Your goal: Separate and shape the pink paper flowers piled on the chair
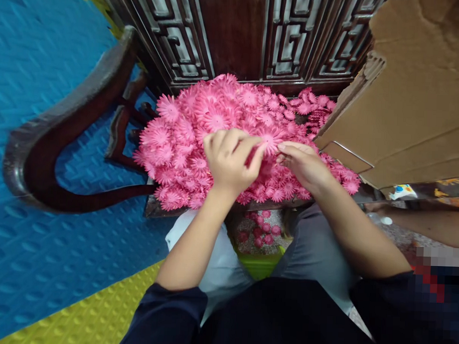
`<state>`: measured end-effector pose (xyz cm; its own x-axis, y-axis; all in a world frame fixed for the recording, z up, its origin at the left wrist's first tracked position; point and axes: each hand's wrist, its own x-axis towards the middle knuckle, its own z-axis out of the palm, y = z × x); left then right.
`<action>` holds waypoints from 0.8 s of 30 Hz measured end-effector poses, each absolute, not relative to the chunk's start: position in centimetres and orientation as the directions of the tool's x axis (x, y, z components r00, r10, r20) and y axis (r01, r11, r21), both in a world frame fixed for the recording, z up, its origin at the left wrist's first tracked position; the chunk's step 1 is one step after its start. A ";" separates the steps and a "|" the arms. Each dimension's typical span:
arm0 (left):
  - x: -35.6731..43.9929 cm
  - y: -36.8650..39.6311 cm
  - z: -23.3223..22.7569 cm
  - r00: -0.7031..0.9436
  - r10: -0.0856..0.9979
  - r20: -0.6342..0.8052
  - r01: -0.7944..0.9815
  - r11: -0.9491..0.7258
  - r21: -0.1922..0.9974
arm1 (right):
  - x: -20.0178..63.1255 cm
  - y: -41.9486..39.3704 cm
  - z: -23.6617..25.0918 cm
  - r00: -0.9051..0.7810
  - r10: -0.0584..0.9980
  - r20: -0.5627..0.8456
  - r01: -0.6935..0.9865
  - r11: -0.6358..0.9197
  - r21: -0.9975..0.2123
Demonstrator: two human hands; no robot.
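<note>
— Pink flower (270, 138), where is it?

— Pinched between my left hand (230, 159) and right hand (303, 164), above the flower pile (178, 140).

— Fingers?

— Curled tight; petals hide my fingertips.

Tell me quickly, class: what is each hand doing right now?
Left hand: closed, pinching a pink flower over the flower pile.
Right hand: fingertips touching the same flower; grip cannot be told.

Pink flower (270, 139): daisy-like, many thin petals, flat, raised a little above pile (201, 126) (same pink flowers, heaped loosely on dark wooden seat), pinched at edges between left hand (230, 159) and right hand (303, 164).
</note>
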<state>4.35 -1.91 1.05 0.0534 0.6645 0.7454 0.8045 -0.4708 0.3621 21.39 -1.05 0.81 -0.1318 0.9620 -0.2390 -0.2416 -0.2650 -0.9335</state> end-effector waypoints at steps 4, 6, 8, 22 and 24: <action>5.7 -2.3 0.5 0.143 0.628 0.765 0.841 -0.485 0.241 | 21.4 -1.0 0.6 -0.183 0.965 -0.186 -0.232 -0.227 -0.946; 6.0 -2.3 0.4 0.120 0.651 0.749 0.834 -0.475 0.280 | 21.5 -1.0 0.5 -0.187 0.968 -0.165 -0.224 -0.205 -0.953; 6.1 -2.3 0.4 0.075 0.701 0.709 0.803 -0.464 0.374 | 21.6 -1.0 0.4 -0.193 0.971 -0.142 -0.211 -0.182 -0.960; 6.0 -1.9 0.9 0.005 0.885 0.466 0.386 -0.432 0.815 | 21.5 -1.2 0.9 -0.190 0.979 -0.077 -0.134 -0.103 -0.986; 6.0 -1.9 1.0 0.019 0.879 0.476 0.415 -0.440 0.796 | 21.5 -1.2 1.0 -0.196 0.978 -0.074 -0.146 -0.104 -0.984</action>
